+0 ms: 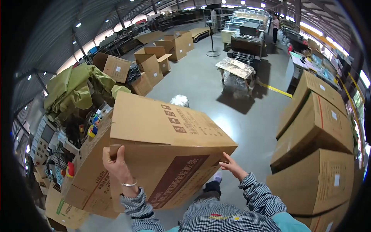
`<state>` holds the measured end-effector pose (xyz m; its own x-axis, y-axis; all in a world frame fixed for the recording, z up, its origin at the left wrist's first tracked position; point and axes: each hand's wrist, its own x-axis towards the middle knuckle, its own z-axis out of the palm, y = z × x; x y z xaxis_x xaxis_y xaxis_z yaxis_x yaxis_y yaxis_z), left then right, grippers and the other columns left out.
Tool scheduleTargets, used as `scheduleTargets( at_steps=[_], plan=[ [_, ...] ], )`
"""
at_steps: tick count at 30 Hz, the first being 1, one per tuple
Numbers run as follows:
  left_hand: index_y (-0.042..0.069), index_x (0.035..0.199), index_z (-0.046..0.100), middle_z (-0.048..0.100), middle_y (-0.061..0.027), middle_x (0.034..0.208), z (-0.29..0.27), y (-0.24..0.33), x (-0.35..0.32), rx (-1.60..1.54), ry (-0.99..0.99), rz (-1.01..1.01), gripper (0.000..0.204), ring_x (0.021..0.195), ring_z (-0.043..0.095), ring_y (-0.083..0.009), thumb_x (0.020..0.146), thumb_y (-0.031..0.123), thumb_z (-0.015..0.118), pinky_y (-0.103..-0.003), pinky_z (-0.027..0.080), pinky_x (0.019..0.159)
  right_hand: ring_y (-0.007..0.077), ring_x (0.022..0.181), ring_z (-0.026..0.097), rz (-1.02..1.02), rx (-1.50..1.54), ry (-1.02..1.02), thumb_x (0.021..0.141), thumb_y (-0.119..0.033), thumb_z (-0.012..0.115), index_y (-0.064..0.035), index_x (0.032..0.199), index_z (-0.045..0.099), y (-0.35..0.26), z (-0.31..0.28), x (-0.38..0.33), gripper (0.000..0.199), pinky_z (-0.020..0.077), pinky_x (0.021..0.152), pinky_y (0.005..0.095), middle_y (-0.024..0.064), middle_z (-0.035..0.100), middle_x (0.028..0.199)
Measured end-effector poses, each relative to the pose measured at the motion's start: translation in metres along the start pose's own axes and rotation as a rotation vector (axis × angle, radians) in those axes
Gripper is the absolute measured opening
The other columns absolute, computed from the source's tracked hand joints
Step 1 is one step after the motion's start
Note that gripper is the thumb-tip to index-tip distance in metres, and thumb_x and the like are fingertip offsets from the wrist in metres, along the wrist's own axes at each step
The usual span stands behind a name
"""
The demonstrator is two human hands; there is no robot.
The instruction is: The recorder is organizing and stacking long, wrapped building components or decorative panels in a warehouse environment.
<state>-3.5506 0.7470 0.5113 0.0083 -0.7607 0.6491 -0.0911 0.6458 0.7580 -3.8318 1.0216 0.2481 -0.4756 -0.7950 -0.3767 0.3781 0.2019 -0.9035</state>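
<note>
A large brown cardboard box [147, 154] with dark printed panels is tilted in front of me. My left hand [117, 165], with a bangle at the wrist, grips its near left edge at a corner, thumb up and fingers curled round the board. My right hand [233, 167] touches the box's right corner with its index finger stretched out and does not wrap round it. Another cardboard box [87, 178] stands close behind the left hand, partly hidden by the first one.
Large closed boxes [309, 178] are stacked along my right side. Open boxes [148, 67] line the far left, near a green tarp [71, 87]. A low table [235, 66] and a pole stand [211, 42] are ahead. A person [275, 29] stands far off at the right.
</note>
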Motion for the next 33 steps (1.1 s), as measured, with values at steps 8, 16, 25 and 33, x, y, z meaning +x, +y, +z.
scheduleTargets(
  at_steps=[8, 16, 25, 33],
  plan=[
    [0.006, 0.071, 0.051, 0.052, -0.0046, 0.069, 0.417, -0.056, 0.044, 0.462, 0.037, 0.218, 0.042, 0.070, 0.052, -0.0286, 0.070, 0.029, 0.086, -0.040, 0.045, 0.083, 0.0210, 0.115, 0.062, 0.057, -0.046, 0.073, 0.096, -0.017, 0.062, -0.0021, 0.145, 0.042, -0.094, -0.255, 0.115, 0.055, 0.0514, 0.093, 0.0320, 0.0135, 0.048, 0.145],
    [0.011, 0.147, 0.036, 0.058, -0.0145, 0.132, 0.887, -0.168, -0.052, 0.679, -0.914, -0.151, 0.087, 0.122, 0.056, -0.0336, 0.076, 0.039, 0.078, -0.069, 0.014, 0.113, 0.0168, 0.092, 0.069, 0.076, 0.273, 0.870, 0.096, -0.020, 0.063, -0.0011, 0.130, 0.053, -0.105, -0.547, 0.138, 0.040, 0.0557, 0.072, 0.0272, 0.0113, 0.066, 0.117],
    [-0.002, 0.125, 0.063, 0.068, -0.0192, 0.117, 1.078, -0.292, -0.278, 0.831, -1.757, -1.012, 0.066, 0.115, 0.062, -0.0289, 0.081, 0.046, 0.077, -0.040, 0.047, 0.099, 0.0143, 0.076, 0.067, 0.073, 0.187, 0.886, 0.091, -0.015, 0.069, -0.0003, 0.119, 0.061, -0.250, -0.884, 0.363, 0.033, 0.0539, 0.066, 0.0264, 0.0066, 0.069, 0.091],
    [0.008, 0.106, 0.072, 0.071, -0.0148, 0.099, 1.235, -0.354, -0.264, 0.941, -1.744, -0.114, 0.018, 0.093, 0.067, -0.0217, 0.093, 0.015, 0.061, -0.033, 0.053, 0.082, 0.0163, 0.102, 0.066, -0.328, -0.068, 0.512, 0.094, -0.011, 0.062, -0.0002, 0.127, 0.058, -0.545, -1.137, 0.659, 0.035, 0.0518, 0.086, 0.0282, 0.0094, 0.065, 0.119]
  ],
)
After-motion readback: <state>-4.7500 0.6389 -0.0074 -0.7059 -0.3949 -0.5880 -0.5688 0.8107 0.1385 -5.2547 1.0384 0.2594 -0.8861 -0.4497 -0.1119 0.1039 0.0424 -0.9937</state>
